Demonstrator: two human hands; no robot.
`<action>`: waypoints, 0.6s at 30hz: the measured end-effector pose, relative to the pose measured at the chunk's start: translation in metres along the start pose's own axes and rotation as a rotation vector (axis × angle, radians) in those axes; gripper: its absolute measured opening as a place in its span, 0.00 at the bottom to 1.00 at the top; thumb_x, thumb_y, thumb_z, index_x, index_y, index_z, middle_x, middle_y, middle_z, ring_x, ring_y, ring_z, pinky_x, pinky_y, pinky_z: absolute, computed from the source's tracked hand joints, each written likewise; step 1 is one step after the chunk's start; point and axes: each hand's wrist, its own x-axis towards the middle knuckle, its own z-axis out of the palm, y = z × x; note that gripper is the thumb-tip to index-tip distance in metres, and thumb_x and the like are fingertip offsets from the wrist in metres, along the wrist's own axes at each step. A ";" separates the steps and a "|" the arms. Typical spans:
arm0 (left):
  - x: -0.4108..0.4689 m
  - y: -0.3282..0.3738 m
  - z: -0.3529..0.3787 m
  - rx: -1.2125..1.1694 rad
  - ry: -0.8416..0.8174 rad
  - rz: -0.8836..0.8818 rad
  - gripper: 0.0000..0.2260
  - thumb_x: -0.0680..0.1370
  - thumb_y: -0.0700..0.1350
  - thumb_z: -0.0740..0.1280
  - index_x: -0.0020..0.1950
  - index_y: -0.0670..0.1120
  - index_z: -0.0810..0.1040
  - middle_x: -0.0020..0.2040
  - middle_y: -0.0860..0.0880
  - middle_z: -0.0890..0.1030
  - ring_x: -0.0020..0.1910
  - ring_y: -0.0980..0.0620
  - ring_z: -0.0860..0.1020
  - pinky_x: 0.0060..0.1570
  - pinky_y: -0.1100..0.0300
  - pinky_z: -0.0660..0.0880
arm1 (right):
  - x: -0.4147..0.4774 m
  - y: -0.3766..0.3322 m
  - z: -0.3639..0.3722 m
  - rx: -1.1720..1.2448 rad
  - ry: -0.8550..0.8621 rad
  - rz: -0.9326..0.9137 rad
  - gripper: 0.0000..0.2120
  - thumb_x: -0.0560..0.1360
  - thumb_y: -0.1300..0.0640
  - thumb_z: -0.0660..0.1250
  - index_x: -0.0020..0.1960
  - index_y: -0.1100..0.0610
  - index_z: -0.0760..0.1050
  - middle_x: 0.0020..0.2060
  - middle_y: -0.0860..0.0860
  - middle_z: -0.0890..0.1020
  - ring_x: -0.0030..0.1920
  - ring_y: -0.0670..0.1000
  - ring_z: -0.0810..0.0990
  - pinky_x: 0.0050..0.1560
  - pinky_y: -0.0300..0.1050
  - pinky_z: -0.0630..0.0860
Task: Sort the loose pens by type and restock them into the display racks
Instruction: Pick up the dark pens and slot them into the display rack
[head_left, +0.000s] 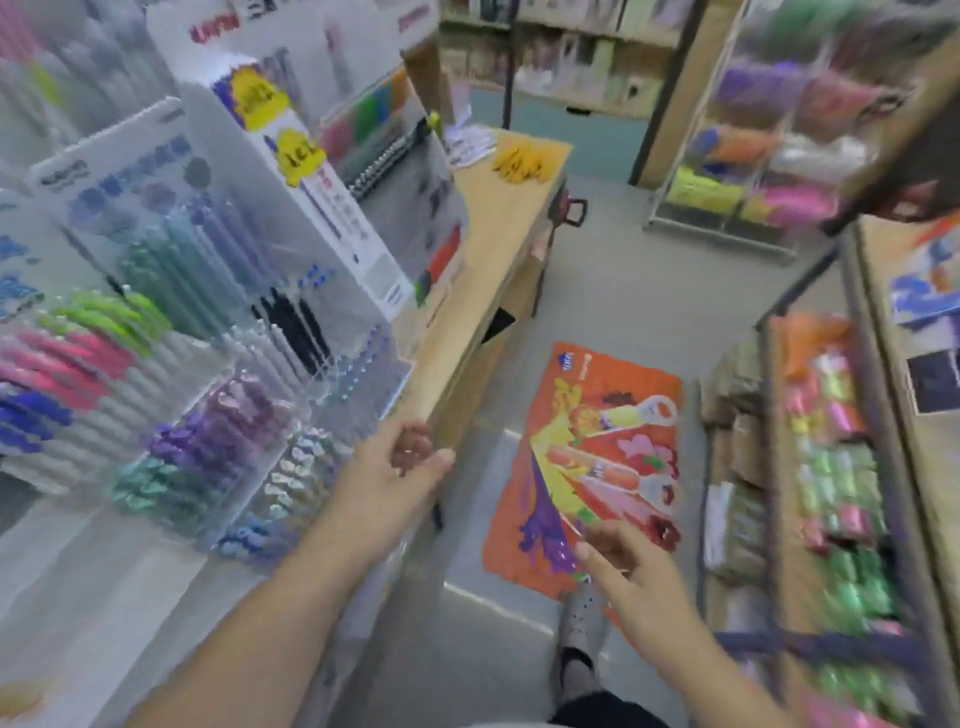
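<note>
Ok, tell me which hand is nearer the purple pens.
Left. The left hand is just right of the purple pens, by the counter edge; the right hand is farther right, over the orange floor mat.

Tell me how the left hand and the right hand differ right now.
The left hand sits by the edge of the wooden counter, while the right hand hangs over the orange floor mat. The left hand's fingers are curled in; the right hand's are loosely spread and hold nothing. Blur hides whether the left hand holds anything. Both are bare.

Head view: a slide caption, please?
Left hand beside the pen racks, right hand open above an orange floor poster.
</note>
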 end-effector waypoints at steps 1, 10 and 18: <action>0.020 0.011 0.018 0.016 -0.020 0.026 0.11 0.73 0.45 0.75 0.53 0.49 0.77 0.45 0.50 0.79 0.36 0.65 0.75 0.41 0.72 0.70 | 0.009 0.007 -0.014 0.010 0.022 0.026 0.06 0.74 0.55 0.74 0.51 0.50 0.81 0.46 0.46 0.85 0.47 0.46 0.83 0.46 0.41 0.77; 0.147 0.064 0.184 0.229 -0.127 -0.044 0.08 0.76 0.50 0.72 0.54 0.54 0.77 0.48 0.54 0.81 0.48 0.58 0.78 0.48 0.60 0.73 | 0.180 -0.017 -0.201 0.092 0.127 -0.009 0.07 0.76 0.53 0.72 0.54 0.48 0.80 0.46 0.44 0.84 0.46 0.42 0.82 0.44 0.33 0.76; 0.273 0.102 0.265 0.257 -0.150 -0.118 0.07 0.77 0.51 0.71 0.54 0.54 0.76 0.48 0.53 0.80 0.49 0.55 0.78 0.46 0.60 0.72 | 0.336 -0.049 -0.300 0.104 0.145 -0.024 0.05 0.76 0.54 0.71 0.52 0.47 0.79 0.48 0.46 0.83 0.43 0.39 0.81 0.44 0.30 0.75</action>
